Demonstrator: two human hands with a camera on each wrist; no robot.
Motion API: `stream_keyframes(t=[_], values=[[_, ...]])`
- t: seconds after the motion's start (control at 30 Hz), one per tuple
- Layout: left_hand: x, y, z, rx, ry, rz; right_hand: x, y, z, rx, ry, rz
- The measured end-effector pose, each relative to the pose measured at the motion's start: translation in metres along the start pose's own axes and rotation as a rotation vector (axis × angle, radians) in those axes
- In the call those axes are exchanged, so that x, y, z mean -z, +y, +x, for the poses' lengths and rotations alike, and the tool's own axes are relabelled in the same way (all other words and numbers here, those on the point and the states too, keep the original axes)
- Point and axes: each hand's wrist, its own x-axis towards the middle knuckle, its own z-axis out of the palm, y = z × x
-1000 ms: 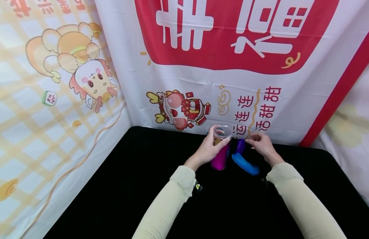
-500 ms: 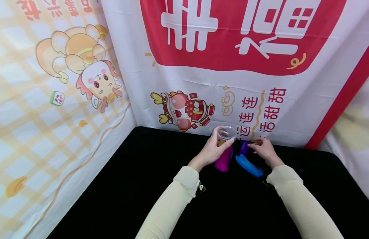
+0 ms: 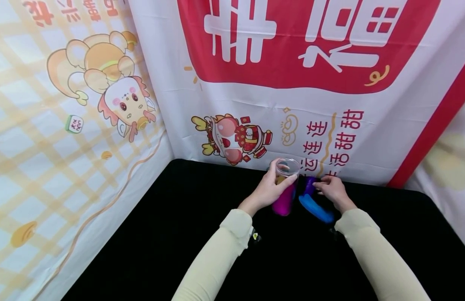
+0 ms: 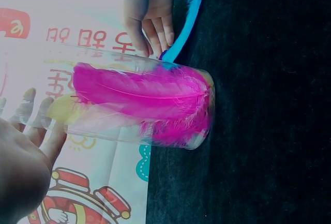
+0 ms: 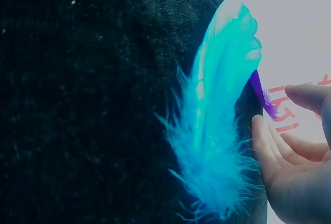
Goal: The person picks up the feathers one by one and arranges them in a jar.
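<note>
My left hand (image 3: pixel 268 190) grips a clear plastic jar (image 3: pixel 288 168) with an open top, its fingers and thumb around the upper wall. Inside the jar, bright pink feathers (image 4: pixel 139 89) fill the lower part, along with a yellow feather (image 4: pixel 64 109). My right hand (image 3: pixel 335 193) is just right of the jar, with thumb and fingers parted near a purple feather (image 5: pixel 262 93). On the black cloth between the hands lies a curved blue feather (image 5: pixel 214 94), its fluffy end toward me. It overlaps the purple one in the right wrist view.
A black cloth covers the table (image 3: pixel 217 255). Behind its far edge hangs a white and red printed backdrop (image 3: pixel 232 100), close to both hands. Another printed cloth (image 3: pixel 85 167) forms the left side.
The head view has shifted slightly. My right hand has lowered a little beside the purple feather, while my left hand keeps its grip on the jar.
</note>
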Motion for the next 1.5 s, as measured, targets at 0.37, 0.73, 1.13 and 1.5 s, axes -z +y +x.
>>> stream_keyframes(t=[0.37, 0.73, 1.13, 1.5], values=[[0.000, -0.001, 0.000, 0.000, 0.001, 0.013, -0.007, -0.002, -0.002, -0.031, -0.006, -0.030], [0.000, -0.001, 0.002, -0.004, 0.016, 0.024, -0.016, 0.000, 0.003, -0.036, 0.027, -0.040], [-0.001, -0.001, 0.002, -0.021, 0.029, 0.065, -0.008, -0.005, -0.004, -0.012, 0.013, 0.139], [-0.001, -0.002, 0.001, -0.015, 0.019, 0.054, 0.002, -0.012, -0.008, -0.004, 0.030, 0.214]])
